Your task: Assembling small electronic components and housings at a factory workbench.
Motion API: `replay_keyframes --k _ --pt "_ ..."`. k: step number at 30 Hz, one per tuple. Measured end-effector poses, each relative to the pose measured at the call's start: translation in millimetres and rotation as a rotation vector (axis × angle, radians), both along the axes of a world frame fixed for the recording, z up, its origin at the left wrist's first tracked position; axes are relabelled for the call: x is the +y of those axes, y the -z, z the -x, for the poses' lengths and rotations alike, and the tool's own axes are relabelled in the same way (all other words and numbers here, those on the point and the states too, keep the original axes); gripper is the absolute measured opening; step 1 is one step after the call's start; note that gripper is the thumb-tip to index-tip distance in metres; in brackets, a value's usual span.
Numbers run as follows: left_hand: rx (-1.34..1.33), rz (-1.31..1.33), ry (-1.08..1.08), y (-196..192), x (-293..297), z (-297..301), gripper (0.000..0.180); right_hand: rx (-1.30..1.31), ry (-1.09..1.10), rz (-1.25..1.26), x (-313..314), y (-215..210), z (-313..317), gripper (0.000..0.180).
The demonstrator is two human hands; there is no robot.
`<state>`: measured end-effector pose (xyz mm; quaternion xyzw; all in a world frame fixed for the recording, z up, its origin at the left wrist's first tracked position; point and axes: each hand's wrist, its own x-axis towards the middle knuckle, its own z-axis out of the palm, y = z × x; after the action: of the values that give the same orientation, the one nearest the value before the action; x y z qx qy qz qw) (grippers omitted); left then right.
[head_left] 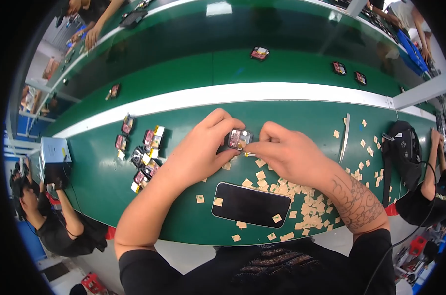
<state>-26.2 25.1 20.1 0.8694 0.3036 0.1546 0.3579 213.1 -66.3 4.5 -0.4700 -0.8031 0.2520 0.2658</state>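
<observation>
Between my hands is a small square electronic device (239,137) with a black housing and an exposed red circuit board. My left hand (203,145) grips it by the left side, thumb below and fingers above. My right hand (289,152) is closed in a pinch at its lower right corner. A yellow-and-white tab (248,155) pokes out just under those fingertips; whether they hold it is hidden. Below my right hand spreads a pile of small tan square pieces (311,209). A black smartphone (252,204) lies near the table's front edge with a few tan squares on it.
Several similar devices (148,138) lie in a cluster at left on the green table (100,182). A thin metal strip (345,137) and a black bag (404,147) are at right. Beyond a white rail (282,92), a green belt (183,69) carries more devices. Co-workers sit at both sides.
</observation>
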Motion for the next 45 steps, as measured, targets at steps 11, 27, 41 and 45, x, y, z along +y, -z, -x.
replay_keyframes --k 11,27,41,45 --pt "-0.01 -0.091 -0.038 9.0 -22.0 -5.2 0.045 -0.463 0.086 -0.228 -13.0 -23.5 6.2 0.023" --pt "-0.081 -0.204 -0.009 7.0 -22.1 -9.7 0.053 0.144 0.211 -0.095 7.8 0.1 -14.9 0.026" --pt "-0.132 -0.189 0.1 16.6 -12.4 -5.3 0.039 0.073 0.252 0.152 -1.2 0.7 0.3 0.02" --pt "-0.139 -0.24 0.097 19.9 -13.4 -6.7 0.033 0.259 0.27 0.299 1.4 -2.6 -5.5 0.019"
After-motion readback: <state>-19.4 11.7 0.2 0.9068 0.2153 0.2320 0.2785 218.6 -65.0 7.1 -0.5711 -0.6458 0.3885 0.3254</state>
